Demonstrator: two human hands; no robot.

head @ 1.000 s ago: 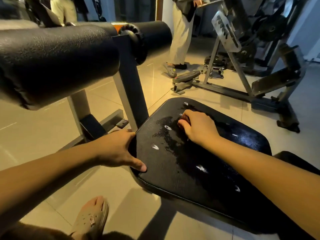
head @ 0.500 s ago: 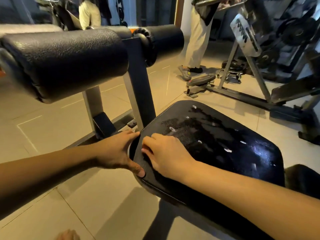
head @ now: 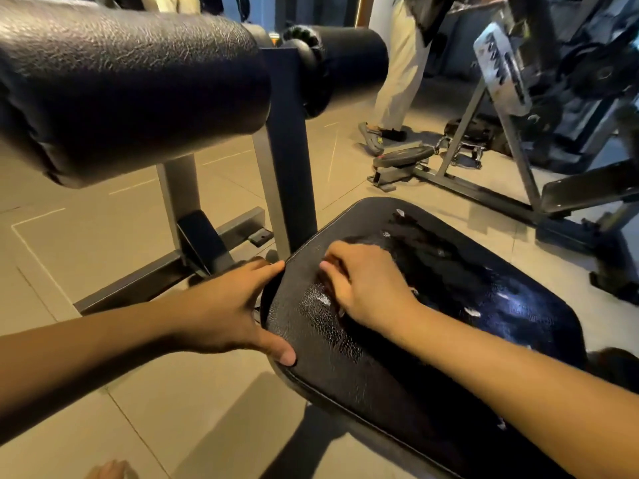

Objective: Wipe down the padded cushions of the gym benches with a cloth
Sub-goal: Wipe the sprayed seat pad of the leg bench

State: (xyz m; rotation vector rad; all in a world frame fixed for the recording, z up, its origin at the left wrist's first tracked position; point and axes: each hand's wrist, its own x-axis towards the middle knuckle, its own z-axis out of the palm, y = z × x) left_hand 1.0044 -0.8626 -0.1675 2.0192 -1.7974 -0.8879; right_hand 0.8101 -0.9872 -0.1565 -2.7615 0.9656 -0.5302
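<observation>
The black padded vinyl seat cushion (head: 380,368) filled the lower right of the frame, bolted to its frame and going nowhere. The left hand (head: 228,312) sat at the cushion's left edge, in the lower centre. Its grip was half closed, with the fingers wrapped over the rim and the thumb pressed flat on the top corner.

The right hand (head: 366,288) lay on the pad just right of it. This grip was curled tight, knuckles up, and appeared to be bunched on a dark cloth (head: 332,286). Only a sliver of the cloth showed under the fingers, hard to tell from the black vinyl.

The cushion looked like firm foam under a grained skin, so it would give a little under pressure without shifting. The surface was cracked and marked with white flecks, and it shone wet towards the right of the frame. Hard scrubbing would likely lift more flakes, and the damp patch would be slick. The cloth seemed soft and limp, best kept wadded under the palm. The rim was the sensible place to brace.

A large black cylindrical roller pad (head: 121,81) hung at upper left on a grey steel post (head: 287,150).
</observation>
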